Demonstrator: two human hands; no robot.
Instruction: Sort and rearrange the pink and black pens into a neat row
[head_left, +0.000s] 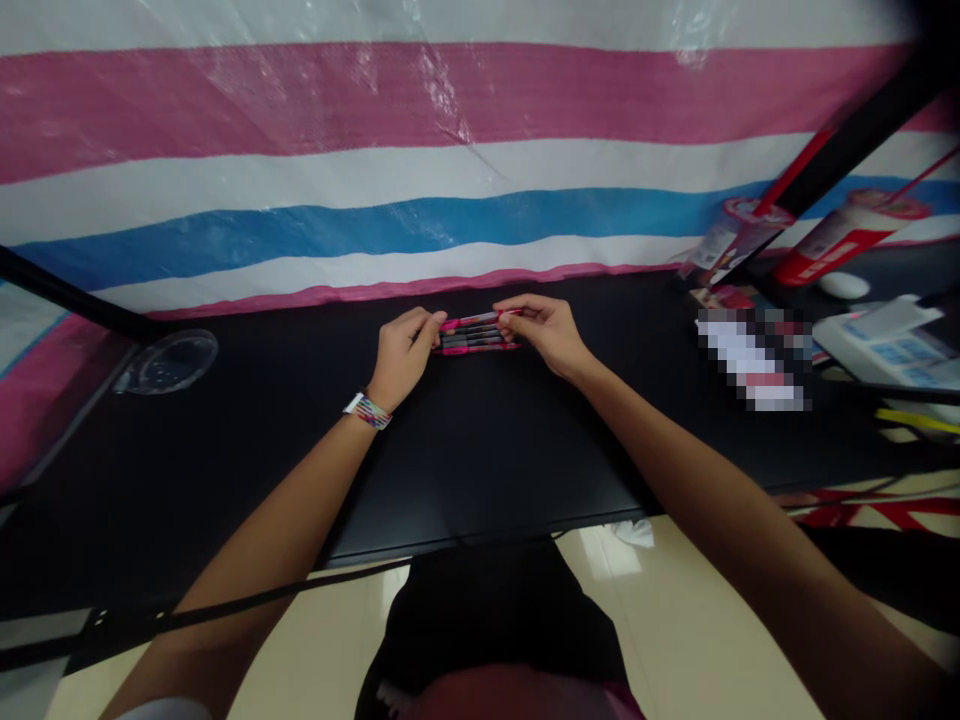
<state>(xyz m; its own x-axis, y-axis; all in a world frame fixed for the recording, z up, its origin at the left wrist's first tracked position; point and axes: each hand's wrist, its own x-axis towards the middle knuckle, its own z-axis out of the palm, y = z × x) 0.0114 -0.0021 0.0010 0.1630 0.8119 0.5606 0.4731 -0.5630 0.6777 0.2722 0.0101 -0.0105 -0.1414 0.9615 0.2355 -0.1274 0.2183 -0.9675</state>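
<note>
Several slim pens (pixel 478 334) with pink and red parts lie side by side near the back middle of the black table (pixel 480 450). My left hand (pixel 405 350) is closed at their left end, thumb and fingers pinching there. At the right end my right hand (pixel 546 330) pinches the upper pen between thumb and fingers. A patterned band (pixel 369 409) circles my left wrist. The fingertips hide both ends of the pens.
A clear round plastic lid (pixel 171 362) lies at the far left. Two drink cups (pixel 739 235) (pixel 844 240), a white mouse (pixel 844 286) and a white box (pixel 892 345) stand at the right. A striped sheet (pixel 450 220) hangs behind the table.
</note>
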